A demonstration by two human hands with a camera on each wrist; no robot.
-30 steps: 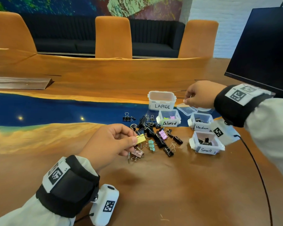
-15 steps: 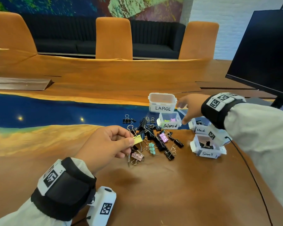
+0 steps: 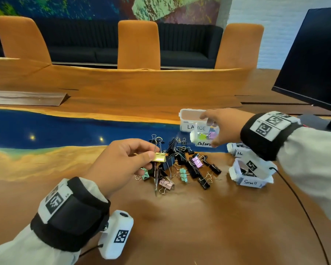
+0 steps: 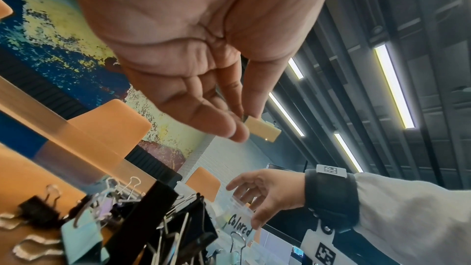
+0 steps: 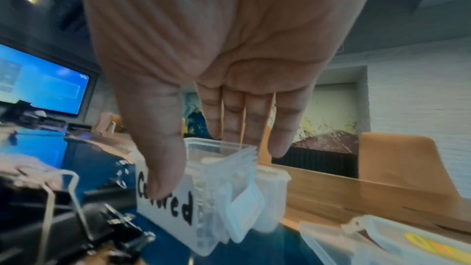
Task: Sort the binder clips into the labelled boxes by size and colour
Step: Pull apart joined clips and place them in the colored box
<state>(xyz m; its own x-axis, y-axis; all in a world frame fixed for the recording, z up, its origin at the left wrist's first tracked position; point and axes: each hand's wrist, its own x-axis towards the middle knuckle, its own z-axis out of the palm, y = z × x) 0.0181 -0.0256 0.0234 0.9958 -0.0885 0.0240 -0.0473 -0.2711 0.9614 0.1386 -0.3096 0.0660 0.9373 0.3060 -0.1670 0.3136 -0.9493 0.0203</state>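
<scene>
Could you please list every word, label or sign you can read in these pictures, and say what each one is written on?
"LARGE": label on the far clear box.
"Colored": label on the box the right hand holds; the thumb covers a part of the word.
"Small": label on the nearest box.
"Me": start of the label on the box behind it; the rest is hidden by the wrist.
Square black-and-white codes on both wristbands: patterns, no words.

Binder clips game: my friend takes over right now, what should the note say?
Left hand pinches a yellow clip above the pile. Right hand grips the Colored box, thumb on its label. Done: some clips lie in the Colored and Small box. Left: drop the yellow clip into Colored, then sort the pile's black, pink and green clips. The Large box looks empty.
</scene>
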